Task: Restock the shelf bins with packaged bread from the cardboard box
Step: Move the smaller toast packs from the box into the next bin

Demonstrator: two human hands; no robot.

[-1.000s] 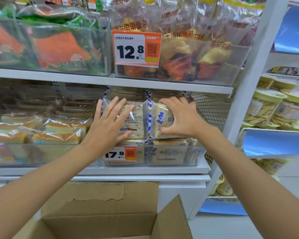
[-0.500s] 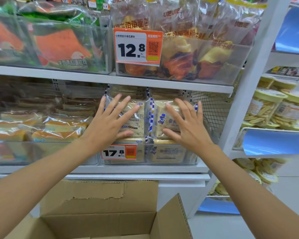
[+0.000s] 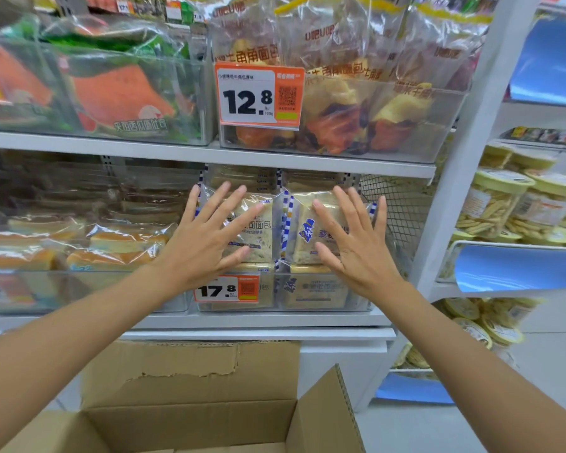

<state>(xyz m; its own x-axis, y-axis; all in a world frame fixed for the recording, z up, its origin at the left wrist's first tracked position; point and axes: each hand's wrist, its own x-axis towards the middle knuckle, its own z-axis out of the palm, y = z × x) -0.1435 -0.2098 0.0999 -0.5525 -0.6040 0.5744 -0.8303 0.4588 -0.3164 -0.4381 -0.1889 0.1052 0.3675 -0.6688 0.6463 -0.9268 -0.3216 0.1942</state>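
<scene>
Two clear packs of sliced toast bread stand upright side by side in a clear shelf bin on the middle shelf. My left hand lies flat with spread fingers against the left pack. My right hand lies flat with spread fingers against the right pack. More packs of the same bread lie under and behind them. An open cardboard box stands on the floor below the shelf, its inside mostly out of view.
A 17.8 price tag hangs on the bin front. A bin of long bread rolls sits to the left. The upper shelf holds bins with a 12.8 tag. Snack tubs fill the rack at right.
My right hand let go of the right pack and opened flat against it. My left hand stayed spread on the left pack. The view shifted slightly down.
</scene>
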